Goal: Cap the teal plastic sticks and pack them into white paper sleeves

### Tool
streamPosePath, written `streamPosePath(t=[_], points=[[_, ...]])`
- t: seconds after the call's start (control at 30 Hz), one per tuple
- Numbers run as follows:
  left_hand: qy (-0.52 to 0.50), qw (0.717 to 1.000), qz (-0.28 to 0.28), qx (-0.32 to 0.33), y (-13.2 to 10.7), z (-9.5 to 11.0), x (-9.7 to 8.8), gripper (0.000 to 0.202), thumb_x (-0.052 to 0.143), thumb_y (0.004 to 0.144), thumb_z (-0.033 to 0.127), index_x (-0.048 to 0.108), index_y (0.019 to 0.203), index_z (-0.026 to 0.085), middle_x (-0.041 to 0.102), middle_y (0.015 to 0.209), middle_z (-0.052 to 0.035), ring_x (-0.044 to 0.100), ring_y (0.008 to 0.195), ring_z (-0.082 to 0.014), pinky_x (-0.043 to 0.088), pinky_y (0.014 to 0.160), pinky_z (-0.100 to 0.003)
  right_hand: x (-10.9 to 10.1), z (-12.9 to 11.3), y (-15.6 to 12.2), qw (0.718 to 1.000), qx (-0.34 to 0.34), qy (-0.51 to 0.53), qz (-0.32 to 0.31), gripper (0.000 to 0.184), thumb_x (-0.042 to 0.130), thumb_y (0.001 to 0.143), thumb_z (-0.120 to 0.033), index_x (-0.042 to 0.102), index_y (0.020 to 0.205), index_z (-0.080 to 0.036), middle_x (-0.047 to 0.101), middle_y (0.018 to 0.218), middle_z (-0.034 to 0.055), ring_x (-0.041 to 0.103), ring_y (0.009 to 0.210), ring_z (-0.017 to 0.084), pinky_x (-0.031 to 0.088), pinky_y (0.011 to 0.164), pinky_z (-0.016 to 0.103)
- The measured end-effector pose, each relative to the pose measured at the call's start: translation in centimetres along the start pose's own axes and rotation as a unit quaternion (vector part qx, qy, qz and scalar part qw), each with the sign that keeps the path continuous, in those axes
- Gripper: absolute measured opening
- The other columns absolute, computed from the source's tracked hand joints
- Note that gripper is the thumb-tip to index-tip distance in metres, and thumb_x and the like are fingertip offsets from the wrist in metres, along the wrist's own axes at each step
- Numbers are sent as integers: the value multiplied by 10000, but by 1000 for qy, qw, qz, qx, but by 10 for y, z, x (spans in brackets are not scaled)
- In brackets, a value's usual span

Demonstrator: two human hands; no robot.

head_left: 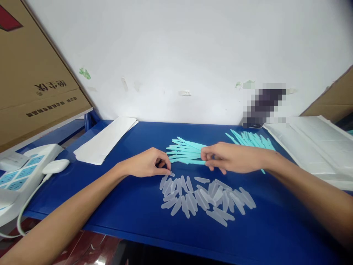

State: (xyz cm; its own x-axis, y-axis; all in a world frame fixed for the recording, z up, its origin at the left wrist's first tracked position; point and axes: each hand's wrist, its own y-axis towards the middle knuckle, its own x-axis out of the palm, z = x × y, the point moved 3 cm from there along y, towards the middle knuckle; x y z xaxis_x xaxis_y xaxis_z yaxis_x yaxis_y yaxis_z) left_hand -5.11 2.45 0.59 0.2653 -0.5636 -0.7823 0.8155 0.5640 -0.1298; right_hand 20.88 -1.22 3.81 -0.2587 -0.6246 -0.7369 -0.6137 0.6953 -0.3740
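Note:
My left hand (150, 163) rests on the blue table (124, 206) with its fingers pinched on a clear plastic cap (172, 173) at the edge of a spread of several clear caps (205, 197). My right hand (227, 157) is closed on the end of a bundle of teal plastic sticks (184, 151), which fan out to the left between my hands. A second pile of teal sticks (252, 140) lies behind my right wrist.
A folded white sheet (106, 140) lies at the back left. White padded sheets (317, 147) sit at the right. A white power strip (20, 173) with a plug and cable is at the far left, beside a large cardboard box (35, 84). A white wall stands behind the table.

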Motion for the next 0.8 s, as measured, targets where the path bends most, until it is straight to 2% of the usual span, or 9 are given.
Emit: streamPosePath(t=[0.1, 0.2, 0.33, 0.5, 0.67, 0.8], points=[[-32, 999, -13, -20, 1, -1, 2, 374, 678, 877, 543, 747, 890, 175, 540, 706, -1, 430, 589, -109, 327, 521, -243, 4, -1, -1, 998, 3, 33, -59, 164, 425, 990, -352, 479, 934, -208, 694, 905, 58, 628, 656, 161, 455, 598, 305], [-53, 998, -12, -21, 2, -2, 2, 378, 652, 903, 542, 721, 888, 171, 466, 633, 30, 369, 547, -99, 301, 508, -242, 7, 0, 1, 997, 0, 31, -69, 148, 411, 989, -329, 464, 915, -213, 675, 883, 54, 601, 668, 163, 446, 611, 309], [-30, 999, 23, 5, 4, -1, 2, 343, 616, 947, 491, 686, 892, 159, 492, 618, 34, 375, 530, -94, 311, 516, -235, 7, 1, 3, 999, -9, 9, -40, 136, 389, 990, -302, 454, 904, -219, 652, 844, 44, 548, 675, 164, 420, 617, 311], [25, 999, 31, 24, 5, 0, 4, 284, 588, 976, 425, 669, 928, 157, 474, 563, 53, 385, 490, -90, 315, 513, -226, 6, 2, 4, 999, -25, -11, -25, 149, 392, 985, -288, 442, 863, -219, 632, 797, 39, 508, 662, 161, 393, 613, 311], [62, 996, 43, 52, 5, 3, 6, 288, 594, 980, 407, 680, 870, 155, 502, 557, 50, 401, 475, -81, 320, 520, -222, 12, -2, 6, 999, -20, -42, -2, 187, 389, 997, -337, 461, 868, -222, 606, 770, 39, 475, 620, 156, 362, 570, 304], [118, 986, 67, 96, 7, 7, 11, 262, 585, 991, 356, 719, 893, 153, 643, 664, 2, 506, 536, -94, 354, 558, -224, 24, -12, 8, 993, -17, -100, 52, 254, 334, 1022, -397, 480, 898, -230, 567, 739, 31, 380, 543, 140, 290, 499, 298]])
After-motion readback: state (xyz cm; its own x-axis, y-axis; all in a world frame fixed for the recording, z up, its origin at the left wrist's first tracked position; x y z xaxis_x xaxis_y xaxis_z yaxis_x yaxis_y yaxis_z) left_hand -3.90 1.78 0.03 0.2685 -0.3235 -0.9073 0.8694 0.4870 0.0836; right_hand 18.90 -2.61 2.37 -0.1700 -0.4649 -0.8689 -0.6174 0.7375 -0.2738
